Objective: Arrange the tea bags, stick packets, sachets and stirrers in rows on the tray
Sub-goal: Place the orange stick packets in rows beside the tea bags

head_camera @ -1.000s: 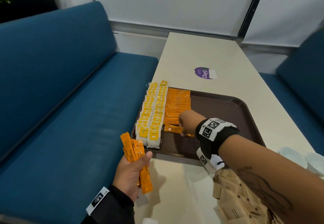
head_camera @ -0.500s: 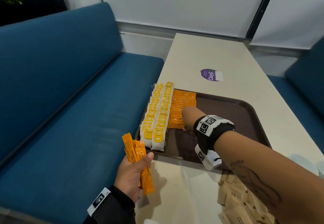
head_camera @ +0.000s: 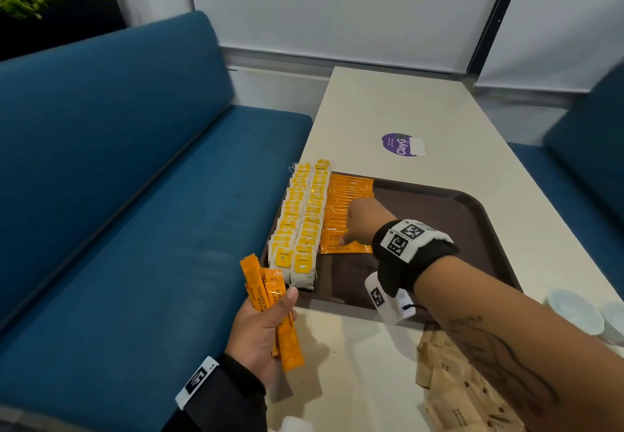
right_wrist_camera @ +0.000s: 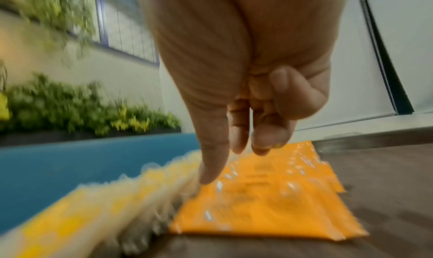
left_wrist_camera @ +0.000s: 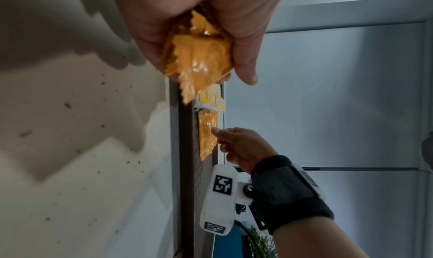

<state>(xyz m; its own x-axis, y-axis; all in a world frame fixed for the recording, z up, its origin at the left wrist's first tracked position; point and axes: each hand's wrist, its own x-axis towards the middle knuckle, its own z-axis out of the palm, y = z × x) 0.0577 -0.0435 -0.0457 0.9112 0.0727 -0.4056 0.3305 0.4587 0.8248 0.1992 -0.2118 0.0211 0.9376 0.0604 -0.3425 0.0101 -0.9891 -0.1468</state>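
halfway-ish through the stick packet row, judging by how things lie. two rows of tea bags (head_camera: 300,225) down the left edge of the brown tray (head_camera: 439,229), then a shingled row of orange stick packets (head_camera: 344,215) right beside them, touching or nearly so. plenty of bare tray to the right of that.

right hand (head_camera: 361,219) down on the orange row, index fingertip (right_wrist_camera: 208,175) pointed at the seam between tea bags and packets, other fingers curled in, nothing pinched as far as can be told. right wrist view badly blurred though, so hard to say whether actually pressing or just above.

left hand (head_camera: 260,327) off the near left corner of the tray, wrapped around a spare bundle of orange packets (head_camera: 273,310), thumb clamped over the front.

things that could go sideways:
- slippery foil overlapped like that. too hard a nudge with one fingertip and the whole row fans out or slides.
- finger sitting right at the seam, so easy to snag a tea bag tag or string and drag that neat row crooked.
- tea bags already hanging over the tray's left rim, bench right below. sideways shove toward them = bags overboard.
- loose grip on the bundle, one packet slipping out onto the table (head_camera: 388,110).

brown paper sachets (head_camera: 466,394) still piled on the table near the right forearm, not yet on the tray.
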